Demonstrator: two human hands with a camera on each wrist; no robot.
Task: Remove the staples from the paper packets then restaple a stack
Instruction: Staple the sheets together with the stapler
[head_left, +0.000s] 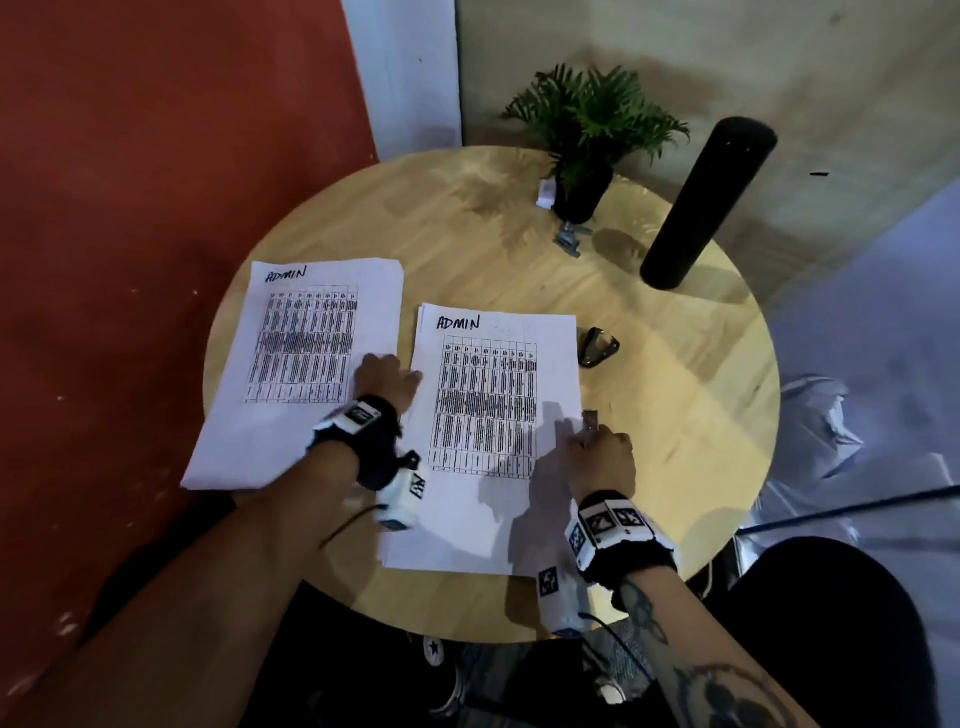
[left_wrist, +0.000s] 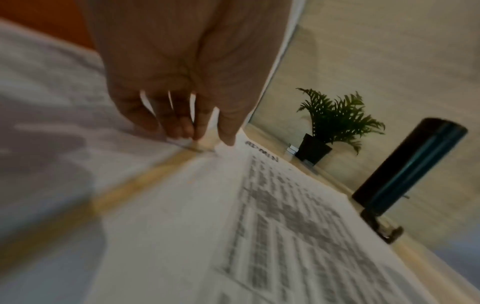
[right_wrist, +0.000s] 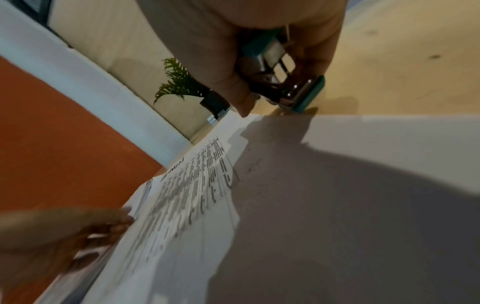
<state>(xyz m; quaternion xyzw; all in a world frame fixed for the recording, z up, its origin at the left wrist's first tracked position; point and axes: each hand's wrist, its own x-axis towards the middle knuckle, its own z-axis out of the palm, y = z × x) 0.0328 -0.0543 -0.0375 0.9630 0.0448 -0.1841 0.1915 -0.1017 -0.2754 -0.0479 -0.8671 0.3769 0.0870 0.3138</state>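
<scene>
Lying farthest left on the round wooden surface (head_left: 675, 415), one paper packet (head_left: 291, 374) headed "ADMIN" has the left hand (head_left: 387, 382) over its right edge. The left hand's fingers (left_wrist: 179, 125) point down, nearly straight and close together, their tips at the narrow gap between that packet and the next; they curl round nothing. Just right of those fingertips lies the second paper stack (head_left: 493, 441), also headed "ADMIN", its sheets slightly fanned at the left edge. At this stack's right edge the right hand (head_left: 602, 462) grips a teal-and-metal stapler (right_wrist: 285, 82), fingers (right_wrist: 322, 53) and thumb curled round its body, its nose protruding beyond them just above the surface beside the paper. Beyond the right hand's fingers, just beside the stack's upper right corner, lies a black staple remover (head_left: 598, 347). Farther off stand a potted plant (head_left: 587, 135) and a black cylinder (head_left: 706, 202).
</scene>
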